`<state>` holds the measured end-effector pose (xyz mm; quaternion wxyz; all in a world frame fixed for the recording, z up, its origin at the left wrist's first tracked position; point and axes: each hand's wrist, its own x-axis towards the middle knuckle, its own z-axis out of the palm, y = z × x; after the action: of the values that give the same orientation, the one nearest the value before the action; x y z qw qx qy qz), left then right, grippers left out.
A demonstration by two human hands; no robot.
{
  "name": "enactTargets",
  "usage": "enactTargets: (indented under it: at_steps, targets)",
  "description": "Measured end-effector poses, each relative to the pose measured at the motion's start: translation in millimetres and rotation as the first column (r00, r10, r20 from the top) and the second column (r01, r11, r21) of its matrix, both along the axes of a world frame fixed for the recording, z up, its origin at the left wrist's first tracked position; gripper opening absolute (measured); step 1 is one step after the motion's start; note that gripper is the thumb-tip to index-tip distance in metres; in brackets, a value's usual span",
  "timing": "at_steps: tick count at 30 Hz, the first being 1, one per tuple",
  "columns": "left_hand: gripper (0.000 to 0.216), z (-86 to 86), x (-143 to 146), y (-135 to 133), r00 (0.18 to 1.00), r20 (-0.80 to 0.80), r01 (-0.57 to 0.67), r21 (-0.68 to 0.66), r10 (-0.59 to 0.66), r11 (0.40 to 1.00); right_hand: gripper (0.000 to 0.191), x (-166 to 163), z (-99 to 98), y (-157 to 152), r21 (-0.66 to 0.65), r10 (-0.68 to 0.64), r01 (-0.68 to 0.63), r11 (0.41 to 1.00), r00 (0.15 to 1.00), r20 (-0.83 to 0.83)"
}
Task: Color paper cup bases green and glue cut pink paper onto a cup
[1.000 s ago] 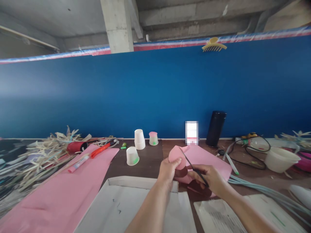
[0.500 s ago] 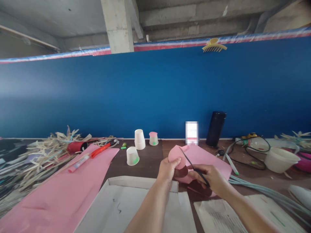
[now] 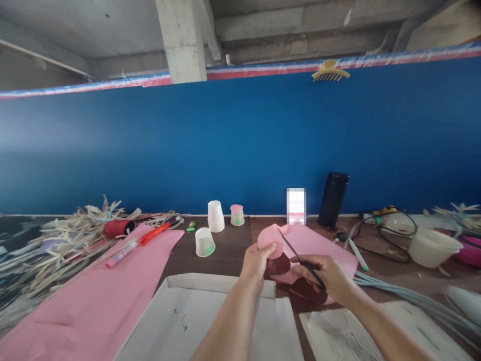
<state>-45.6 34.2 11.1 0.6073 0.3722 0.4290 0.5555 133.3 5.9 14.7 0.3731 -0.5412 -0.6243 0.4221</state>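
Note:
Between thumb and fingers, my left hand (image 3: 259, 260) pinches a rounded piece of pink paper (image 3: 269, 239). My right hand (image 3: 326, 275) grips black-handled scissors (image 3: 311, 273) whose blades point up and left to the edge of that piece. A larger pink sheet (image 3: 323, 245) with rounded cut-outs extends behind and below my right hand. Whether the rounded piece is still joined to the sheet at the blade tips I cannot tell. Part of the scissor handles is hidden by my fingers.
A white box lid (image 3: 203, 321) lies in front. Left are a long pink sheet (image 3: 101, 296), a glue stick (image 3: 121, 254) and paper strips (image 3: 75, 245). Paper cups (image 3: 205, 243), a black bottle (image 3: 333, 199) and a white tub (image 3: 434, 248) stand behind and right.
My left hand and the rounded pink piece have shifted slightly left. The right hand and scissors stay nearly in place.

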Motion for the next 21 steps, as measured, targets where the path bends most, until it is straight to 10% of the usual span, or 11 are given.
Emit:
enactTargets:
  at_steps: [21]
  targets:
    - [0.040,7.0,-6.0,-7.0,0.976,-0.172,0.147,0.053,-0.136,0.988,0.056,8.1,-1.7,2.5,0.040,0.053,-0.054,0.998,0.998,0.035]
